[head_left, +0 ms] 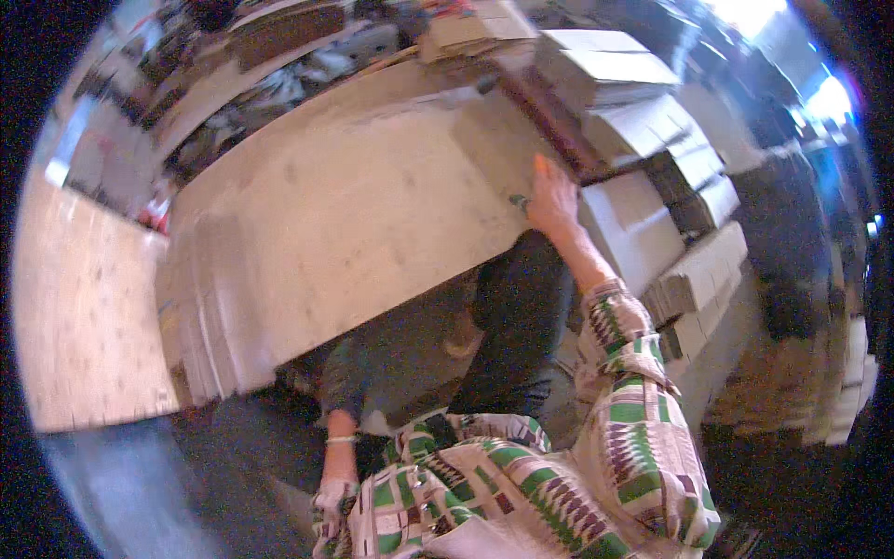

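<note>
My right hand (553, 197) rests at the right end of a pale wooden tabletop (354, 205), beside stacked cardboard. Its fingers point away from me and the thumb stands apart; no held thing shows. A small dark green spot shows at the thumb and an orange one at a fingertip, both too blurred to name. My left hand (345, 377) hangs low in shadow in front of the table's near edge, with a pale band (342, 438) at the wrist. Its fingers are lost in the dark, so I cannot see whether it holds anything.
Stacks of folded cardboard (638, 135) stand along the right, next to a dark reddish bar (549, 126). Blurred grey sheets (219, 307) lie at the tabletop's left end. Another wooden surface (88, 307) is farther left. Cluttered shelving (279, 84) runs behind.
</note>
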The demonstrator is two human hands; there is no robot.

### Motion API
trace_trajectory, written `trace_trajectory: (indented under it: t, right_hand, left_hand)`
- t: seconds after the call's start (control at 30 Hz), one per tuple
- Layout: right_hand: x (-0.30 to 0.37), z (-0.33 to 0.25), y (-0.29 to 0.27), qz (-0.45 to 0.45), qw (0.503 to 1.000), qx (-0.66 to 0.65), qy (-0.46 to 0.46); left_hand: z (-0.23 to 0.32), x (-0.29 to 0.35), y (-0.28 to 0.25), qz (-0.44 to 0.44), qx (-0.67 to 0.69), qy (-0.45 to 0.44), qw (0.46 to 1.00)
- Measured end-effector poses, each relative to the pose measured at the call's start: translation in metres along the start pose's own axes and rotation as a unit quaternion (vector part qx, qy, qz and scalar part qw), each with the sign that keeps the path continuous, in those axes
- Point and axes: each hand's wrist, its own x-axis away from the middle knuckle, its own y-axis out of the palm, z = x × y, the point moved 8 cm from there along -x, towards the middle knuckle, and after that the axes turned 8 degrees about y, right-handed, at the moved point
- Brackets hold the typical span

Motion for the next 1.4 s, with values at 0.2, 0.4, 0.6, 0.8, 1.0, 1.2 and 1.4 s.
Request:
trace_trajectory:
  t: [0.2,0.4,0.6,0.8,1.0,1.2,1.4]
  right_hand:
    - [0.040,0.123,0.001,0.100,0.974,-0.126,0.159]
    - [0.135,0.211,-0.045,0.220,0.930,-0.034,0.293]
    - [0.131,0.240,-0.099,0.326,0.858,-0.083,0.389]
    - [0.178,0.458,-0.052,0.097,0.699,-0.502,0.501]
    - [0.132,0.358,0.005,-0.075,0.748,-0.472,0.461]
    - [0.112,0.377,0.027,-0.171,0.932,-0.204,0.245]
    - [0.169,0.403,0.045,0.166,0.615,-0.534,0.556]
  left_hand:
    - [-0.055,-0.040,0.014,-0.022,0.137,-0.074,0.988]
    - [-0.056,-0.056,0.024,-0.067,0.224,-0.082,0.969]
    - [-0.097,-0.095,0.028,-0.092,0.243,-0.086,0.962]
    - [-0.085,-0.121,0.040,-0.114,0.237,-0.037,0.964]
    - [-0.088,-0.132,-0.013,-0.123,0.162,-0.041,0.978]
    - [-0.086,-0.110,-0.003,-0.107,0.164,-0.054,0.979]
    - [-0.080,-0.141,-0.014,-0.122,0.192,-0.042,0.973]
